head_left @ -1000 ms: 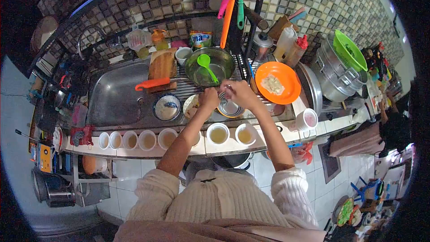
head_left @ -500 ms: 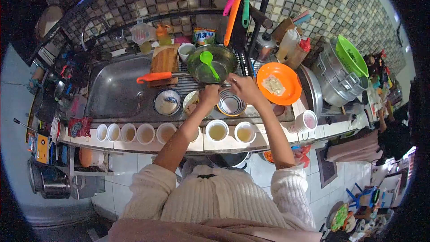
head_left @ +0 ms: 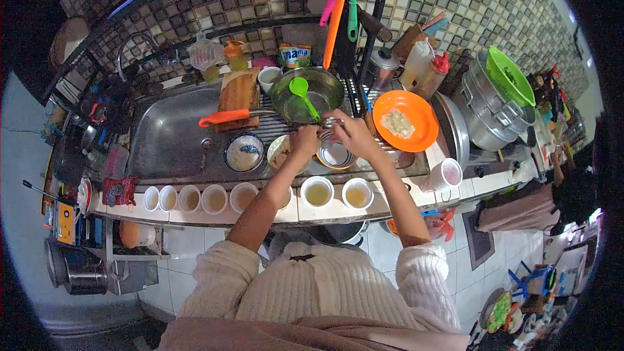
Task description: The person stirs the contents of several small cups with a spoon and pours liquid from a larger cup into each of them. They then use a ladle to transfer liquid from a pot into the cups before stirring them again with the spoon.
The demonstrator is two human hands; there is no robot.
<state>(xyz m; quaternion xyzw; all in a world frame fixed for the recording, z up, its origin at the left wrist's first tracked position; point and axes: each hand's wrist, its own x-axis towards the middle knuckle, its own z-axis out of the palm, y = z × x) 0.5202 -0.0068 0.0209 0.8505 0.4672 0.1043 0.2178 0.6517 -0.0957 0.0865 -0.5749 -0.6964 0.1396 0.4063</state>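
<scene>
Two curled hands, my left hand [head_left: 307, 138] and right hand [head_left: 346, 133], work close together near the far rim of the round white, orange-edged bowl [head_left: 336, 156]. I can't tell what either grip pinches. Close fingertip handling seems underway; the next move calls for steadiness.

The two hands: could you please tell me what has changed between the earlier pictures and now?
Compared with half a second ago, the right hand has moved slightly toward the striped bowl, covering more of its far rim. Nothing is visibly taken or let go; whether something small is held, I cannot tell. The left hand, green ladle, pan and orange plate stayed practically in place.
</scene>
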